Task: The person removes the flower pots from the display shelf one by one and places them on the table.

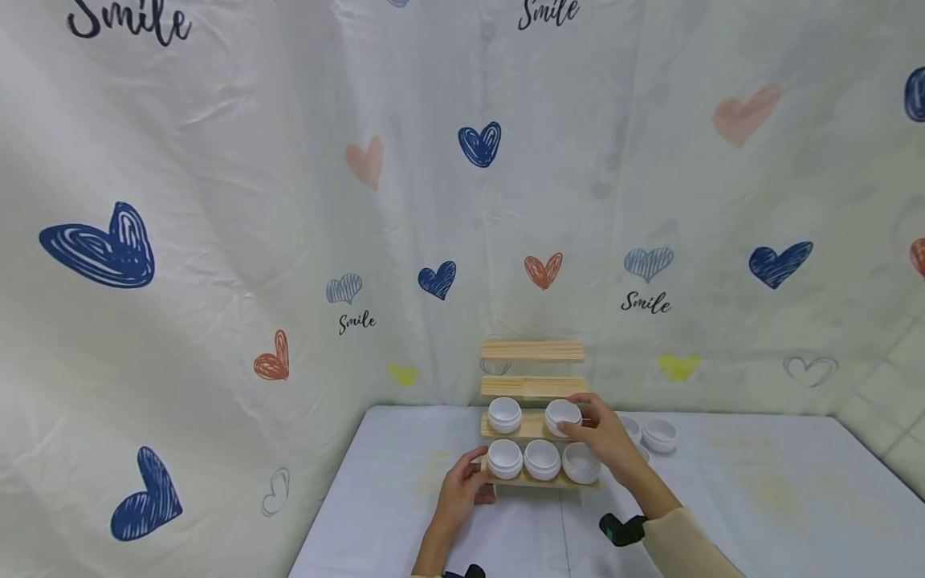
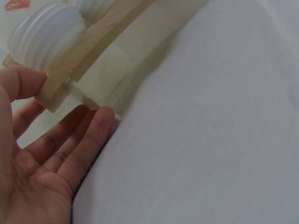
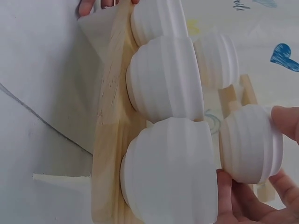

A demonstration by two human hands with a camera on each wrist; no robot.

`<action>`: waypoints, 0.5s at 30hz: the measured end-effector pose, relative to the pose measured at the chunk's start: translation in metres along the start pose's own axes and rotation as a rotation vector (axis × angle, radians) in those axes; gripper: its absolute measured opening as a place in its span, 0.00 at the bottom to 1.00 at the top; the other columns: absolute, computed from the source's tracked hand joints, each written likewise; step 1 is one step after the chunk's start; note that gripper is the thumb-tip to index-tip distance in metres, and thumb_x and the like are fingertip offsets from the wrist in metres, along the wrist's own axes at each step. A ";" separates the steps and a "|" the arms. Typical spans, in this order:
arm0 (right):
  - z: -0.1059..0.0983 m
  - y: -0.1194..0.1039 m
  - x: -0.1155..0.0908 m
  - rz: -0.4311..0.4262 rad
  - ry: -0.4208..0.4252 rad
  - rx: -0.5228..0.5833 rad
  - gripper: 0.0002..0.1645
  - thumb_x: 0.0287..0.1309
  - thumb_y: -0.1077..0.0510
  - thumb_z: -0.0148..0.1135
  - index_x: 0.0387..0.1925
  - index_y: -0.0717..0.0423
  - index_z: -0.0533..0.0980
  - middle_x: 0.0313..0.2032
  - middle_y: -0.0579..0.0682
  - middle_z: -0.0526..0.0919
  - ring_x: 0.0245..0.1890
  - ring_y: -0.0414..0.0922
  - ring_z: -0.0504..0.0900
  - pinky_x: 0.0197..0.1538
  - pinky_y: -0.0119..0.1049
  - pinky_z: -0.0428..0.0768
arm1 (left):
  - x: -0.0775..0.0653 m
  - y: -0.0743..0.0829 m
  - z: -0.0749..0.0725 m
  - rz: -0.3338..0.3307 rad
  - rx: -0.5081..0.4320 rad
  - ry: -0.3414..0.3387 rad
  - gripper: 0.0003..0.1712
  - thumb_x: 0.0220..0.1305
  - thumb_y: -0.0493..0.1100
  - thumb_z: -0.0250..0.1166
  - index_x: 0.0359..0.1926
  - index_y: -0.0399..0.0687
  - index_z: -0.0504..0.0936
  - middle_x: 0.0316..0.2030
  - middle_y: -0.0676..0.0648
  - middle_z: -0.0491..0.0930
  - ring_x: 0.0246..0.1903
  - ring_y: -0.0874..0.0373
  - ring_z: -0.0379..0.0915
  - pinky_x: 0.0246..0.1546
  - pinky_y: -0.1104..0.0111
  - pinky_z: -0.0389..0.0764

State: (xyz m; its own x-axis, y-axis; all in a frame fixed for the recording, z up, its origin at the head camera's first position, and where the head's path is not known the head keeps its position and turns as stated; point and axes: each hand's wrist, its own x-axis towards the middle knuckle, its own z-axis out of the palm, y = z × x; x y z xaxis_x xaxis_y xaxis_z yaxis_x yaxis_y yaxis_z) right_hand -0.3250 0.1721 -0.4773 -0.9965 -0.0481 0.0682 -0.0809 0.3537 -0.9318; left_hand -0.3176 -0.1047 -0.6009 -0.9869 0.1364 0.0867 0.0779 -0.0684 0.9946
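Observation:
A tiered wooden shelf (image 1: 533,388) stands on the table near the back, with small white ribbed bowls on its two lower tiers. My left hand (image 1: 457,491) holds the left end of the lowest tier; in the left wrist view the thumb lies at the wooden board (image 2: 77,60) and the fingers curl beneath. With my right hand (image 1: 605,437) I grip a white bowl (image 1: 562,416) at the right of the second tier, thumb at its rim and fingers around its far side. Another bowl (image 1: 504,415) sits left on that tier. Three bowls, including the middle one (image 1: 542,459), line the lowest tier.
Several more white bowls, one of them a bowl (image 1: 660,435) in plain sight, stand on the table right of the shelf, partly behind my right hand. A white cloth (image 1: 751,498) covers the table. Behind hangs a curtain (image 1: 578,201) with printed hearts.

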 end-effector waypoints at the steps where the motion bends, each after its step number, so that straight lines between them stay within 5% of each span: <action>1: 0.000 0.001 0.000 0.000 0.001 0.002 0.36 0.62 0.51 0.72 0.66 0.56 0.66 0.57 0.63 0.80 0.51 0.49 0.80 0.48 0.33 0.79 | 0.000 0.000 0.000 0.001 0.000 0.000 0.28 0.69 0.37 0.63 0.69 0.46 0.74 0.45 0.45 0.83 0.42 0.59 0.81 0.38 0.58 0.91; 15: -0.006 0.004 -0.004 -0.002 0.026 -0.034 0.37 0.60 0.49 0.73 0.67 0.52 0.67 0.60 0.63 0.78 0.52 0.53 0.81 0.49 0.35 0.80 | 0.000 -0.002 0.000 -0.009 -0.002 -0.005 0.28 0.69 0.37 0.63 0.69 0.46 0.74 0.44 0.47 0.82 0.42 0.59 0.82 0.38 0.60 0.91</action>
State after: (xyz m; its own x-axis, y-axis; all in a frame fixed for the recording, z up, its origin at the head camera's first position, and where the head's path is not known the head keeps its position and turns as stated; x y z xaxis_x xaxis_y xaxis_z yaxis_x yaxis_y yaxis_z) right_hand -0.3212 0.1792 -0.4797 -0.9965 -0.0254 0.0800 -0.0836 0.3848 -0.9192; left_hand -0.3181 -0.1049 -0.6027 -0.9868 0.1419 0.0777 0.0684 -0.0695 0.9952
